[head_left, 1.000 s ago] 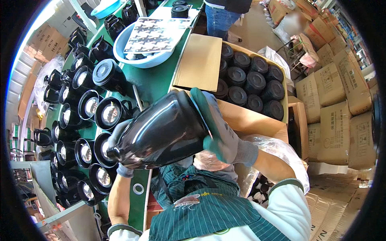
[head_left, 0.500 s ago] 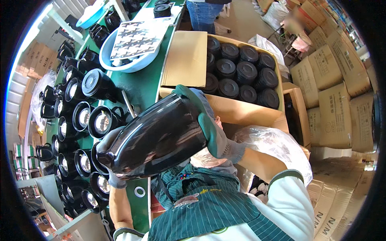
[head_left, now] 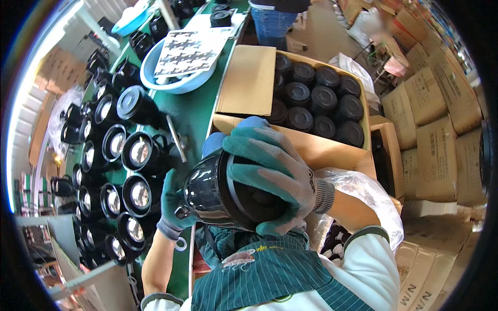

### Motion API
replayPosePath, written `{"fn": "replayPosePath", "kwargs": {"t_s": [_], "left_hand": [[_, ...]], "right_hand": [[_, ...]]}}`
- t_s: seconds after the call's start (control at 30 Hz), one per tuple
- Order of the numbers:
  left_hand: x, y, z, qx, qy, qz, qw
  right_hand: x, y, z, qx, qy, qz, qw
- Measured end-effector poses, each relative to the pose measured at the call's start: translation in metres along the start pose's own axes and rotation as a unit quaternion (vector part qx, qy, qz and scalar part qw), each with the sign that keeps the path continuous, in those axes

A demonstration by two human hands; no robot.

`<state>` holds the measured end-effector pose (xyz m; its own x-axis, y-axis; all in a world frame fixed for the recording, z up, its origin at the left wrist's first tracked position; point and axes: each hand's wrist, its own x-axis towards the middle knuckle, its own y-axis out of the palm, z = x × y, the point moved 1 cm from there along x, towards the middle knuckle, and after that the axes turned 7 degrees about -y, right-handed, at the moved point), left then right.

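A glossy black vacuum jug (head_left: 205, 189) lies tilted on its side in front of my body, held between both gloved hands. My left hand (head_left: 174, 207) grips the narrower end at the left, by a small knob-like part. Spread over the wide round end, my right hand (head_left: 275, 168) wraps its fingers across a dark disc-like base (head_left: 259, 199). The right palm hides part of that end, so I cannot tell whether the base is a separate piece. Left of the jug, several black jugs with shiny silvery insides (head_left: 139, 194) stand on the green bench (head_left: 189, 111).
A metal rod (head_left: 176, 137) lies on the bench near a lidded black jug (head_left: 136, 105). Behind it is a blue basin (head_left: 179, 85) with a printed sheet on top. An open carton (head_left: 244, 78) holds several round black parts. Stacked cartons (head_left: 430, 129) line the right side.
The jug has turned so its wide round end faces me more. My right hand has moved from its side onto that end, and the left hand now grips the narrower end.
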<state>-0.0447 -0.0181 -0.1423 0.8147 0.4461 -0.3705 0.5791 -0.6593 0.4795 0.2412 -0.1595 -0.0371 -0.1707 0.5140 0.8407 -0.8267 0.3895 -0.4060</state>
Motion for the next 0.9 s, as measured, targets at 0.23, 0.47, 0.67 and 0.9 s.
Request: {"fn": "replayPosePath", "kwargs": {"t_s": [0.23,0.47,0.67,0.9], "left_hand": [[-0.005,0.025,-0.018,-0.144,0.055,-0.029,0.988],[-0.027,0.069,-0.077,0.105,0.261,-0.168,0.945],[-0.037,0.085,-0.103,0.18,0.275,-0.2,0.923],[-0.027,0.12,-0.111,0.29,0.306,-0.089,0.902]], "right_hand": [[-0.001,0.002,0.008,-0.026,-0.032,0.025,0.999],[-0.036,0.041,-0.014,0.058,0.088,-0.167,0.98],[-0.076,0.081,-0.025,0.431,0.325,-0.295,0.789],[-0.081,0.042,-0.05,0.161,0.332,-0.27,0.889]]}}
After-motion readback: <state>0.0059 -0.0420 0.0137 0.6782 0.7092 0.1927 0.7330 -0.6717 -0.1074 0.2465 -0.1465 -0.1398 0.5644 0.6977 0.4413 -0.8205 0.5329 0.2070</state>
